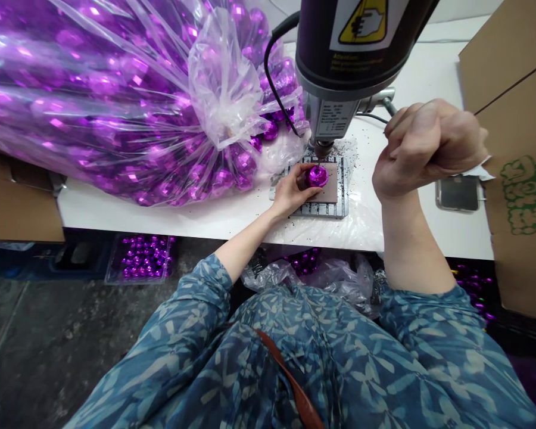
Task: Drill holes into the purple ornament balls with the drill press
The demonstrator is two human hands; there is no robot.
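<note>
My left hand (293, 189) is closed around the side of a shiny purple mirror ball (318, 176), thumb and fingers on either side. The ball rests on a brown board (328, 196) lying over the slotted metal base (343, 202) of a drill press (357, 65). Its bit points down and meets the top of the ball, or sits just above it; I cannot tell which. My right hand (429, 146) is raised at the right, wrapped in a fist around the drill press lever (389, 106), whose end is hidden inside the fingers.
A big clear plastic bag (129, 107) of purple mirror balls covers the left of the white table (196, 223). At the right stand a phone (458, 193) and a cardboard box (520, 179). A clear bin (138, 259) of balls is on the floor. Dark shavings surround the base.
</note>
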